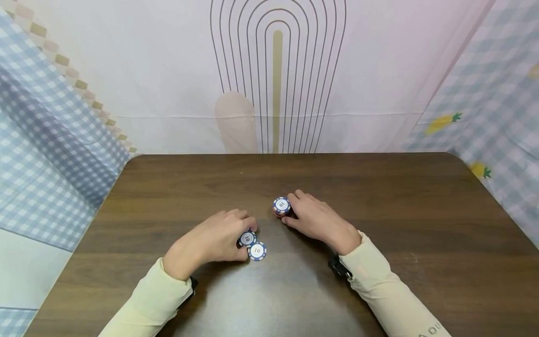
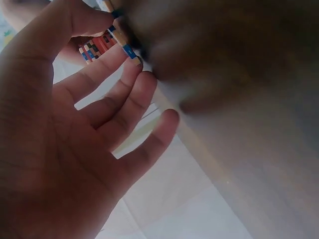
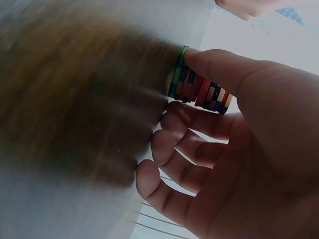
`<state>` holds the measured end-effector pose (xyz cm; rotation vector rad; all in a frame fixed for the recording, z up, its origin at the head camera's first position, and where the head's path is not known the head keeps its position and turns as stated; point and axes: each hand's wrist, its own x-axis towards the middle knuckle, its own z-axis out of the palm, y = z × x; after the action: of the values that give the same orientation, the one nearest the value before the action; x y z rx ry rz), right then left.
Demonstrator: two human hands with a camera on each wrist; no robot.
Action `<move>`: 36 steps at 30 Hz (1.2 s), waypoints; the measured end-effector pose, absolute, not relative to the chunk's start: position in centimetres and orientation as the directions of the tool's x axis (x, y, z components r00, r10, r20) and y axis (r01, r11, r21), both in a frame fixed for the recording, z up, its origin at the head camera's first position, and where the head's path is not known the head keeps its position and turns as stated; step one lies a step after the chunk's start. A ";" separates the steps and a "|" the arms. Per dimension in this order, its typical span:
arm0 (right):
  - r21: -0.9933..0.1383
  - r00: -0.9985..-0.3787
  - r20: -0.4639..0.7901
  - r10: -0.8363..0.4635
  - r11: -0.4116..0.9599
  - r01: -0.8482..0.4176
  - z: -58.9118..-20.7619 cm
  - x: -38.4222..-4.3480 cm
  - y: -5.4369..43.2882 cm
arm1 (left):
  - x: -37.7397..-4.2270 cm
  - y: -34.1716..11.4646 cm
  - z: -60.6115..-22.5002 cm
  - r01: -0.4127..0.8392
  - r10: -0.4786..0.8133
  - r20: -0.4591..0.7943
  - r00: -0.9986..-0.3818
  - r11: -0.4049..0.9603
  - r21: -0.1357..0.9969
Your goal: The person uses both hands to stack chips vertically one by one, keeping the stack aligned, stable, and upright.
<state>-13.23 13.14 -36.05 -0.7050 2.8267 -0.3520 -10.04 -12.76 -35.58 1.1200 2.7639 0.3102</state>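
Note:
Left of the table's middle lie two blue-and-white poker chips marked 10, the nearer poker chip (image 1: 257, 251) flat and overlapping the farther poker chip (image 1: 247, 238). My left hand (image 1: 214, 239) pinches the farther chip at its edge between thumb and forefinger. A little farther off and to the right stands an upright stack of poker chips (image 1: 281, 206), a blue one on top. Red, green and dark chips show in the side of this stack (image 3: 198, 88). With thumb and forefinger on either side, my right hand (image 1: 317, 218) holds the stack; its other fingertips rest at the tabletop.
The brown wooden table (image 1: 379, 196) has rounded far corners. Behind it hangs a pale cloth (image 1: 168, 84) with arched lines. Blue checked cloth (image 1: 50, 121) hangs on the left, and more of it is on the right. Both wrists carry dark straps below cream sleeves.

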 end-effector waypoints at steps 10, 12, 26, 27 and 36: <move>-0.272 -0.866 -0.129 -0.483 0.857 -0.437 -35.7 -13.5 13.2 | -10.5 -12.3 -34.4 0.633 0.686 -0.034 -0.727 0.689 0.352; -0.273 -0.867 -0.135 -0.480 0.859 -0.433 -35.7 -13.6 13.2 | -10.6 -12.1 -34.2 0.647 0.690 -0.006 -0.724 0.683 0.338; -0.265 -0.875 -0.141 -0.464 0.869 -0.418 -35.3 -14.0 13.4 | -12.7 -9.0 -32.1 0.651 0.666 0.084 -0.741 0.683 0.331; -0.265 -0.875 -0.139 -0.464 0.869 -0.419 -35.3 -14.0 13.5 | -12.8 -8.8 -32.1 0.651 0.663 0.095 -0.743 0.682 0.333; -0.273 -0.869 -0.180 -0.460 0.872 -0.405 -36.0 -13.5 13.0 | -13.5 -7.4 -32.7 0.665 0.659 0.150 -0.737 0.668 0.335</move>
<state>-13.46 13.02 -36.00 -0.6582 2.8044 -0.3330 -13.52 -7.40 -32.75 1.1438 2.8836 0.5893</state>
